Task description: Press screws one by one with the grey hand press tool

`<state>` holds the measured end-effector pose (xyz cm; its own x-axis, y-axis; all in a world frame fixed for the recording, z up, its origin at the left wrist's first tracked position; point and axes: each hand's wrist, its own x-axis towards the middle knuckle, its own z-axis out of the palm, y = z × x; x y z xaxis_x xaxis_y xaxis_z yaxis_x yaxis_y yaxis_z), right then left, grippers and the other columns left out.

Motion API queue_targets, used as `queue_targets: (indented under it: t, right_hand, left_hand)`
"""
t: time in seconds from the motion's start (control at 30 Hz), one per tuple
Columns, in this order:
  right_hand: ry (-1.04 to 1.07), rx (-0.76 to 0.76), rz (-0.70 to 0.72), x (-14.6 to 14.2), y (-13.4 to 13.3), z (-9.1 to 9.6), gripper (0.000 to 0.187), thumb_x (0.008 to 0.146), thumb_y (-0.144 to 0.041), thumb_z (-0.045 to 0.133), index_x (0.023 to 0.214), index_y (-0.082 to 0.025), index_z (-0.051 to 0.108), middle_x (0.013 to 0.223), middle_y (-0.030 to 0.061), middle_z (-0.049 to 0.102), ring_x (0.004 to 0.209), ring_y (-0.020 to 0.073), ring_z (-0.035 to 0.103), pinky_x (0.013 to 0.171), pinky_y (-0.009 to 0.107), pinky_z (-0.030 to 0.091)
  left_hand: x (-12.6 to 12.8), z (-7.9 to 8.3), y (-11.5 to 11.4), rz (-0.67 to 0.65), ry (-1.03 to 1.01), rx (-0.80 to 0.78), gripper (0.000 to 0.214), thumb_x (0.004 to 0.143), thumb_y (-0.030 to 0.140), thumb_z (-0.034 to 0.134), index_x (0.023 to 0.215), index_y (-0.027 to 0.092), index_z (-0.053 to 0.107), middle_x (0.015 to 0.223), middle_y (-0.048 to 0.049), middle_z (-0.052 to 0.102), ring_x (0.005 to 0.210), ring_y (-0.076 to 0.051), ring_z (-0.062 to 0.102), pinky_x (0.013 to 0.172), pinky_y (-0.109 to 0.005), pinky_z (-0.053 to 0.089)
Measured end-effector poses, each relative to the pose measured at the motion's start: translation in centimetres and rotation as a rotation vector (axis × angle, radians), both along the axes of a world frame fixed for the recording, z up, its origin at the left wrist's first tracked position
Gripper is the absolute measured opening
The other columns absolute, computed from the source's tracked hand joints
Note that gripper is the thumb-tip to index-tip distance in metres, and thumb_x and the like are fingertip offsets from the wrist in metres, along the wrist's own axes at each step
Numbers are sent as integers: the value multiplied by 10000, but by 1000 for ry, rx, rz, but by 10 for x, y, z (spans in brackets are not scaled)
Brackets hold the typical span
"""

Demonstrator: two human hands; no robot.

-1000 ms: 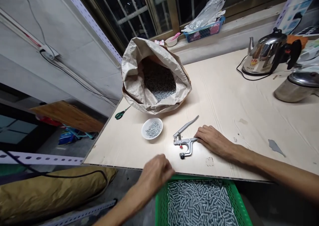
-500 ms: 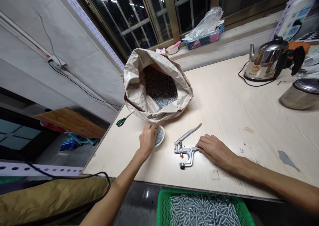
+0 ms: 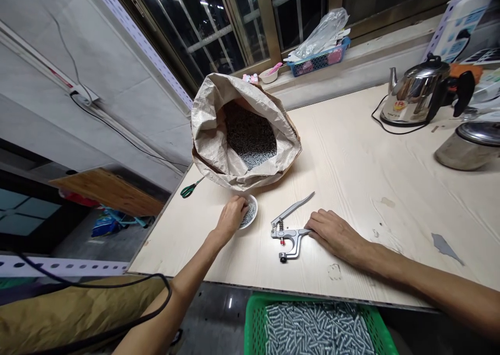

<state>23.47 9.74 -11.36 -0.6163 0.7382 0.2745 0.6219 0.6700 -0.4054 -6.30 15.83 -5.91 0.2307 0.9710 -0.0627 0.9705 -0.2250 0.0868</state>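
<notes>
Fingers of the left hand (image 3: pixel 231 217) curl into the small white bowl (image 3: pixel 250 212) at frame centre, bunched over the metal pieces inside; whether they pinch 1 cannot be told. Right of it, the right hand (image 3: pixel 335 232) lies flat and loose, fingertips pressing the lower handle of the press pliers (image 3: pixel 288 229), apparently steadying them on the table (image 3: pixel 371 178). Above, an open paper sack (image 3: pixel 244 128) holds more pieces; a green crate (image 3: pixel 318 323) sits at the bottom edge.
</notes>
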Motion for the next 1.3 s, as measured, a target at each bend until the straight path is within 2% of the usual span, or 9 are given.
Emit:
queue_targets:
  t: [0.2, 0.4, 0.47, 0.57, 0.63, 0.7, 0.9, 1.1, 1.3]
  right_hand:
    - [2, 23, 1, 0, 0, -2, 148, 934, -110, 446, 864, -173, 561, 842, 46, 556, 764, 182, 474, 680, 302, 346]
    - [-26, 26, -5, -1, 0, 2, 138, 917, -85, 469, 854, -171, 557, 853, 40, 557, 779, 185, 474, 682, 308, 336]
    - [-36, 29, -9, 0, 0, 5, 153, 917, -74, 457, 848, -171, 552, 850, 36, 555, 778, 182, 468, 685, 309, 329]
    - [-47, 33, -4, 0, 1, 6, 152, 924, -80, 456, 839, -172, 542, 844, 27, 553, 775, 176, 455, 678, 307, 314]
    - [-63, 63, 0, 1, 1, 4, 151, 930, -90, 457, 829, -171, 534, 840, 24, 550, 775, 175, 443, 680, 308, 302]
    - [-77, 122, 1, 1, 2, 0, 171, 941, -92, 436, 819, -170, 528, 830, 22, 544, 767, 174, 428, 692, 315, 287]
    - [-80, 174, 1, 2, 1, -3, 219, 949, -74, 385, 798, -173, 510, 803, 17, 536, 747, 170, 409, 696, 321, 252]
    - [-121, 143, -8, 1, 1, 2, 206, 912, -41, 401, 796, -175, 505, 810, 20, 539, 740, 173, 412, 688, 317, 256]
    - [-130, 130, -16, 0, 1, 2, 195, 914, -60, 407, 799, -176, 513, 821, 25, 547, 754, 177, 423, 700, 318, 264]
  left_hand:
    - [-5, 3, -2, -16, 51, 2, 126, 837, 169, 473, 744, 156, 557, 860, -92, 598, 789, -202, 560, 700, -302, 428]
    - [1, 16, -20, 206, -314, 69, 189, 766, 207, 511, 907, 158, 626, 755, -24, 635, 693, -164, 584, 651, -267, 441]
    - [15, 22, -34, 283, -523, 2, 260, 729, 287, 579, 940, 155, 655, 766, -26, 662, 689, -166, 606, 650, -267, 464]
    - [40, 24, -60, 350, -788, -237, 293, 666, 369, 657, 840, 134, 684, 711, -38, 672, 623, -161, 608, 619, -278, 486]
    - [54, 18, -76, 382, -908, -367, 318, 643, 384, 687, 825, 124, 685, 661, -34, 663, 601, -157, 602, 609, -283, 493]
    - [61, 7, -88, 397, -955, -392, 332, 645, 400, 691, 833, 126, 690, 659, -37, 667, 602, -156, 596, 601, -285, 492]
    - [57, -20, -96, 247, -678, -161, 188, 718, 344, 639, 777, 184, 719, 847, -60, 713, 790, -196, 637, 749, -316, 486]
    - [53, -20, -100, 273, -441, -95, 244, 764, 342, 620, 915, 159, 674, 737, -38, 667, 675, -187, 606, 634, -289, 459]
    - [56, -22, -107, 98, -411, -3, 272, 858, 331, 474, 877, 178, 698, 832, -86, 641, 778, -203, 598, 713, -311, 458]
